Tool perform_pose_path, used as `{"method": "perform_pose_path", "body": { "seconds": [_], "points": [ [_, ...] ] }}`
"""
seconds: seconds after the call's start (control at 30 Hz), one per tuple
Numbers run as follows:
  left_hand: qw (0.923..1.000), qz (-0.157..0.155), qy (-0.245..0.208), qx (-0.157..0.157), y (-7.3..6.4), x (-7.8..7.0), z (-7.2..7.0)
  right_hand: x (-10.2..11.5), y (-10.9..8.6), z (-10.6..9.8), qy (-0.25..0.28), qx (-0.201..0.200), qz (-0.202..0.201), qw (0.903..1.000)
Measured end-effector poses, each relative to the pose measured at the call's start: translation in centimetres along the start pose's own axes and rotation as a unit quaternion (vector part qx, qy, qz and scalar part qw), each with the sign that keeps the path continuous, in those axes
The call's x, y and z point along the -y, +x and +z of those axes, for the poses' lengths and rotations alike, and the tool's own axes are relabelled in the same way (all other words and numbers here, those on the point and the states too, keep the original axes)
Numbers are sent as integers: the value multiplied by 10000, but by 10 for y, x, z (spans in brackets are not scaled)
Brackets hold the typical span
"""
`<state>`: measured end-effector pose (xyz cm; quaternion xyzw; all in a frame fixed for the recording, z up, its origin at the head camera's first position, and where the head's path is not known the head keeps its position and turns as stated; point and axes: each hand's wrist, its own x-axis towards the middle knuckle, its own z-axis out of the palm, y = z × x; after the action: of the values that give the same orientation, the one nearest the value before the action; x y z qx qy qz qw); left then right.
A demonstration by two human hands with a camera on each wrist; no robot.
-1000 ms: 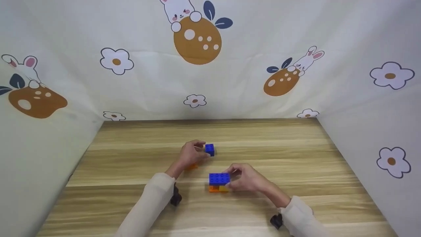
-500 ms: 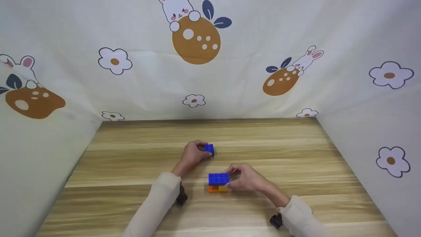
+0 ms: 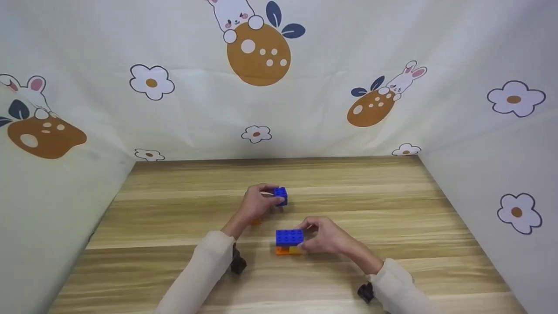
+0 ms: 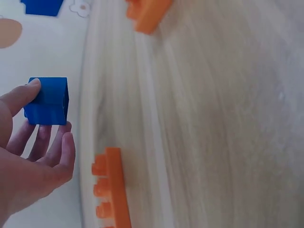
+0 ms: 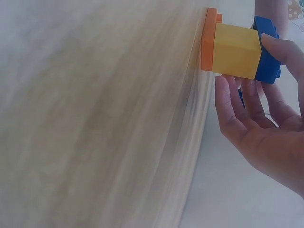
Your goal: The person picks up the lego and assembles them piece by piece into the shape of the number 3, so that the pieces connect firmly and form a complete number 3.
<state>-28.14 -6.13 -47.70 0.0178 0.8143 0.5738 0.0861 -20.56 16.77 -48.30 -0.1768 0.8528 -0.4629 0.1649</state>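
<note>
My left hand [image 3: 258,203] pinches a small blue toy building brick [image 3: 281,197]. In the left wrist view, the thumb lies on one side of that brick [image 4: 53,102], fingers on the other, above the tabletop. Nearer me, my right hand [image 3: 327,237] grips the right end of a small brick stack. A wide blue brick [image 3: 289,237] tops it, above a yellow block [image 5: 236,50] and an orange base [image 5: 207,42]. The right thumb rests on the blue brick in the right wrist view. Under the left wrist lies a flat orange brick [image 4: 118,190], mostly hidden in the head view.
The wood-grain table [image 3: 370,187] is enclosed at the back and sides by pale cloth [image 3: 318,100] printed with rabbits and flowers. A black wrist device [image 3: 237,261] hangs below the left sleeve, another black device [image 3: 366,292] by the right.
My left hand has reached the small blue brick, taken hold of it and raised it slightly, a little to the right. My right hand and the stack have stayed in place.
</note>
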Motion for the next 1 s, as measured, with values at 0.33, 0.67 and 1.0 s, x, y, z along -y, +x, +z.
{"method": "perform_pose_path", "body": {
  "seconds": [0.33,0.67,1.0],
  "points": [
    [9996,213,-34,156,-28,-13,-2,0,1,0,-151,3,-39,9999],
    [9975,422,-199,521,-54,-9,6,-4,2,2,-249,-84,-231,9994],
    [9959,469,-25,773,-63,-6,16,-3,2,1,-477,-81,-266,9985]
  ]
}}
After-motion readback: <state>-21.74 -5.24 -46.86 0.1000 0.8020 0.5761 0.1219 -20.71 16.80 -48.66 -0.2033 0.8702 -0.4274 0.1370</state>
